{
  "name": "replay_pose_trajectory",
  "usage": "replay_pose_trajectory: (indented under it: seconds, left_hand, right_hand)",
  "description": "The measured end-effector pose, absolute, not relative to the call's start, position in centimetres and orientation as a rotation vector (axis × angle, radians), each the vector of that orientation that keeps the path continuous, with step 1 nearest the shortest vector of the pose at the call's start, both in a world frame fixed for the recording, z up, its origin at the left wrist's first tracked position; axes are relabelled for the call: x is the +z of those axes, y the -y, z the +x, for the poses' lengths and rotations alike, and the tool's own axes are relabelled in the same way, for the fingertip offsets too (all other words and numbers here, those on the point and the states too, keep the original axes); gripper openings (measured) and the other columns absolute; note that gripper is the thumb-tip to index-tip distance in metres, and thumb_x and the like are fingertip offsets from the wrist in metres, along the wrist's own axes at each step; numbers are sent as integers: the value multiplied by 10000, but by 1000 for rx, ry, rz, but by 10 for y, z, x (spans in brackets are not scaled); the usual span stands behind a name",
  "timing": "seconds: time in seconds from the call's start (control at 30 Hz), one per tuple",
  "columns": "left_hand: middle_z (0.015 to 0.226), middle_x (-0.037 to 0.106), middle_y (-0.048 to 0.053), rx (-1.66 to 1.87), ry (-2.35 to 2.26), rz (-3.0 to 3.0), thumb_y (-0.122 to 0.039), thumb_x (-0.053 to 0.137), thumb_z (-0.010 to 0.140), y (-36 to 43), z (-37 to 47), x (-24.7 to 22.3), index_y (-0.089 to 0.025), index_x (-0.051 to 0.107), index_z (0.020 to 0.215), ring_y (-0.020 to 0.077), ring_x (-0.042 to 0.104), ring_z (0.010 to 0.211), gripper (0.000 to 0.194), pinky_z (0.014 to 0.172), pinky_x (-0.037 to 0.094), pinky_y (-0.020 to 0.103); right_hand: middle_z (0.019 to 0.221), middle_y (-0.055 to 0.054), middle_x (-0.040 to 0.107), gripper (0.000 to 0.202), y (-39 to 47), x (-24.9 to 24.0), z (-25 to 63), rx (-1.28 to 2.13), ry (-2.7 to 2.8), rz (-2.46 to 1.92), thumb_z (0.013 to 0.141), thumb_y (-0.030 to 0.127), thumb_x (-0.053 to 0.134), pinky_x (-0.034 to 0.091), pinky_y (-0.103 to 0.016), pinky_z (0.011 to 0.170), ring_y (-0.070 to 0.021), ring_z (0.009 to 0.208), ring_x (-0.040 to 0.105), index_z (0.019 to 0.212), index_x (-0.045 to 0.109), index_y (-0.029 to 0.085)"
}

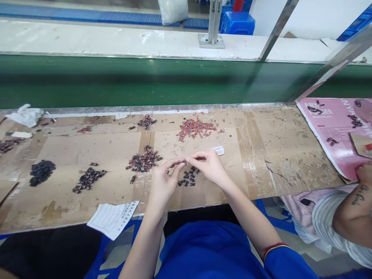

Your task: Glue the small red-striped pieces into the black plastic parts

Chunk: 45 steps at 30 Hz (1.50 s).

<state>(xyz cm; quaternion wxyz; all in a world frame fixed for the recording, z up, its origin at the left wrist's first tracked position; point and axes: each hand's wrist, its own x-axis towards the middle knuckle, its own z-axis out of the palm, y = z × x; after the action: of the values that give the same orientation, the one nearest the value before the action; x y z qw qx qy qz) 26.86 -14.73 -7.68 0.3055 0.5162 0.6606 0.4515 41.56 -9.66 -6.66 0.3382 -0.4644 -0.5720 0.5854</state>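
My left hand (pixel 166 179) and my right hand (pixel 209 166) meet over the cardboard-covered table (pixel 221 190), fingertips pinched together on a tiny part (pixel 185 161) too small to identify. Just below the fingers lies a loose pile of small black pieces (pixel 189 176), partly covered by my right hand. A pile of red and dark parts (pixel 144 159) sits to the left of my left hand. Beyond the hands spreads a heap of small red parts (pixel 195 128). Behind my right hand a clear plastic piece (pixel 217 150) shows in part.
More dark piles (pixel 88 179) and a black heap (pixel 42 172) lie at left, with a paper sheet (pixel 114 219) over the front edge. A green conveyor belt (pixel 139 81) runs behind. A person's arm (pixel 356 205) is at right, near a pink sheet (pixel 325 131).
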Motion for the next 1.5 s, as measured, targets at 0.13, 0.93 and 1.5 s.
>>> replay_pose_trajectory:
  seconds: [0.13, 0.93, 1.5]
  left_hand:
    - [835, 773, 62, 1176, -1719, 1342, -428, 647, 732, 148, 267, -74, -210, 757, 796, 241, 708, 824, 253, 823, 562, 382]
    - [917, 764, 95, 1252, -2004, 1248, -447, 635, 735, 140, 206, -83, -181, 739, 864, 263, 691, 942, 314, 927, 515, 408]
    - [831, 741, 76, 1020, -2277, 1061, -537, 687, 628, 208, 147, -102, -198, 718, 856, 246, 669, 745, 410, 763, 545, 385]
  right_hand:
    - [798, -73, 782, 164, 98, -64, 417, 1515, 1520, -1197, 774, 311, 700, 568, -348, 772, -229, 783, 737, 764, 779, 168]
    - [1333, -231, 591, 690, 133, -86, 432, 706, 2341, -1091, 758, 470, 757, 435, -495, 1077, -333, 1288, 514, 1314, 589, 97]
    - [1512, -290, 346, 800, 136, -125, 339, 493, 2468, -1447, 838, 582, 574, 204, -653, 1126, -430, 1430, 259, 1427, 422, 63]
